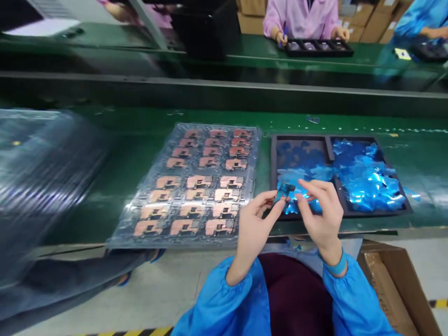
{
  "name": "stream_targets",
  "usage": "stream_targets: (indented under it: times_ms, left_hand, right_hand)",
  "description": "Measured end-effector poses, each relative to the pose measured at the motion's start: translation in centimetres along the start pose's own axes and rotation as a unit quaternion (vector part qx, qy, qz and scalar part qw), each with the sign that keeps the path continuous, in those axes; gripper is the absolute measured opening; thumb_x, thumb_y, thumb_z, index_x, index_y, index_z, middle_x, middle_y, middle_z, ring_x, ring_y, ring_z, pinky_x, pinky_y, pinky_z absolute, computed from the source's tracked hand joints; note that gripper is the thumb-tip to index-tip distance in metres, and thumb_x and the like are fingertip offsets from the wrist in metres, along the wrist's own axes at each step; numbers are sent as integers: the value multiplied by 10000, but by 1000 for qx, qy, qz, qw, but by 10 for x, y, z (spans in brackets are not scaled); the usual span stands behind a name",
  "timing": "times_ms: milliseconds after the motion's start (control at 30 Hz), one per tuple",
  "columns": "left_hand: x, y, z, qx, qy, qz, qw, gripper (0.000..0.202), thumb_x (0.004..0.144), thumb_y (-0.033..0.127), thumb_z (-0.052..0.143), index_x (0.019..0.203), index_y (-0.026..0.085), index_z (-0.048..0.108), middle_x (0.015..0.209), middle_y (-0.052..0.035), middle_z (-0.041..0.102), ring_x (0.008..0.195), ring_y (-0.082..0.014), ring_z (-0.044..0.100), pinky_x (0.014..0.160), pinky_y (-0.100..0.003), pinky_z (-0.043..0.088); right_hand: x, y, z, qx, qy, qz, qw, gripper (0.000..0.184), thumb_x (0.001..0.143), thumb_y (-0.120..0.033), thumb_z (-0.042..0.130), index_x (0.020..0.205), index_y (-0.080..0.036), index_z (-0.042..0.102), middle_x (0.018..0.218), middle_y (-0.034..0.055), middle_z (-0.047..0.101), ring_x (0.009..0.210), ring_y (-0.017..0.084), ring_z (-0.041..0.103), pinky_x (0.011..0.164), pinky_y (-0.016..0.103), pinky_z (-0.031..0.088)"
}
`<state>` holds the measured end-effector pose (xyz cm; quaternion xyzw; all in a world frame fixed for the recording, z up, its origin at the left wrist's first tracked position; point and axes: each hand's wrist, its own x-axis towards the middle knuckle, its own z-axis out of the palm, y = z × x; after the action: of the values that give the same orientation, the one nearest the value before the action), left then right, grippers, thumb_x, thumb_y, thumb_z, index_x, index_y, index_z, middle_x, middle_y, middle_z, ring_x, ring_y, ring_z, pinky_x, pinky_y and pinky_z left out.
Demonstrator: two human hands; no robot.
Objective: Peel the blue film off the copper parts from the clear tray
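My left hand (257, 219) pinches a small part covered in blue film (285, 189) between thumb and fingers, just over the near left corner of a dark two-compartment tray (329, 148). My right hand (320, 210) is closed in a pinch at the same part, fingertips touching its blue film. The tray holds a heap of shiny blue film scraps (367, 177), mostly in the right compartment. Left of the tray lies a clear plastic blister tray (140, 205) with rows of copper-coloured parts (196, 186).
The green conveyor bench (140, 135) runs across the view. A blurred stack of clear plastic (42, 177) stands at the left. A cardboard box (399, 284) sits by my right knee. Across the belt, a person in pink (303, 18) works over a black tray (318, 46).
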<state>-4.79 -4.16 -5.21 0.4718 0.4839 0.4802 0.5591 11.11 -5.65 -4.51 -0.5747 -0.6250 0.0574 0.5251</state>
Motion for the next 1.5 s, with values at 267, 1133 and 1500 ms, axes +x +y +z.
stream_targets:
  times_ms: [267,1133,1500]
  left_hand:
    - [-10,-1,1,8,-19,3,1000,317,914,409,832,1182,239,847,1194,-77,840,1100,-270,789,990,-372,642]
    - [9,6,0,-318,-29,-126,939,179,950,283,830,1110,204,835,1205,-69,802,935,-145,701,790,-222,553]
    - [7,-1,-1,-196,101,-18,975,429,836,292,920,1228,206,767,1094,-98,823,1116,-267,795,745,-246,637]
  right_hand:
    - [-4,-4,2,-99,10,-83,992,238,1049,-191,683,1229,-273,815,967,66,750,867,194,677,725,330,573]
    - [-24,-4,-18,-29,-46,-217,975,247,988,-34,619,1150,-203,696,991,93,807,948,237,773,846,381,646]
    - [14,43,14,-116,-28,115,986,226,1078,-281,536,1153,-202,734,1177,148,753,1009,280,702,838,435,596]
